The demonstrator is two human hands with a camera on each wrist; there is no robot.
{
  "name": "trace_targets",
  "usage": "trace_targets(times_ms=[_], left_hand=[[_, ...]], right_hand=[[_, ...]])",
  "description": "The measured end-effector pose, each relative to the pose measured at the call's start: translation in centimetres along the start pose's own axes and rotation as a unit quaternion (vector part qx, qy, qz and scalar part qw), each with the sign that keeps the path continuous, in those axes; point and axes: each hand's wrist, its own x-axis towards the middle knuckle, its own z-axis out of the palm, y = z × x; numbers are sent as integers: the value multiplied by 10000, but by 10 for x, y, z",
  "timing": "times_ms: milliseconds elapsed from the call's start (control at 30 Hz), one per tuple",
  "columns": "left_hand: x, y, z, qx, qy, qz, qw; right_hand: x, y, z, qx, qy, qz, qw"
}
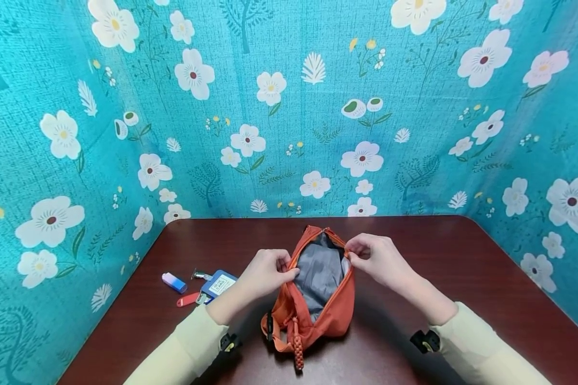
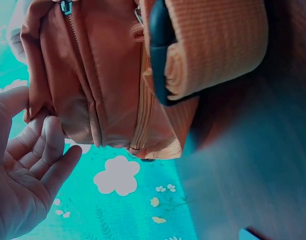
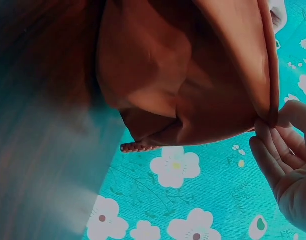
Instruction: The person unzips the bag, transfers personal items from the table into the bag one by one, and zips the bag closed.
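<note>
An orange-red zippered bag point(image 1: 339, 310) with a grey lining stands on the table, its mouth spread wide. My left hand point(image 1: 265, 272) pinches the left edge of the opening between thumb and fingers. On the opposite side my right hand point(image 1: 378, 259) pinches the right edge. In the left wrist view the left hand point(image 2: 27, 170) grips the folded rim, near a zipper and a wide webbing strap point(image 2: 218, 50) with a black buckle. The right wrist view has the right hand point(image 3: 288, 160) holding the rim's corner. A braided cord pull point(image 1: 298, 347) hangs at the bag's front.
Left of the bag on the dark red table point(image 1: 428, 251) lie a blue-and-pink USB stick point(image 1: 174, 282), a small red item point(image 1: 188, 299) and a blue ID card holder point(image 1: 219, 283) with a metal clip, partly behind the left forearm. A floral turquoise cloth point(image 1: 289, 133) surrounds the table.
</note>
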Motion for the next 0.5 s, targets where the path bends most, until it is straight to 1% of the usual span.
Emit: trace_targets(times_ms=[167,267,367,500], left_hand=[[0,4,0,-57,12,119,9999],[0,4,2,-120,-45,117,9998],[-1,3,5,-159,-73,109,9998],[-1,1,7,-193,9,179,9997]], right_hand=[[-1,1,-5,-102,182,-174,9996],[-1,2,-5,-72,198,-172,9996],[-2,4,-2,-27,105,-59,9999],[-3,4,3,100,-110,76,9999]])
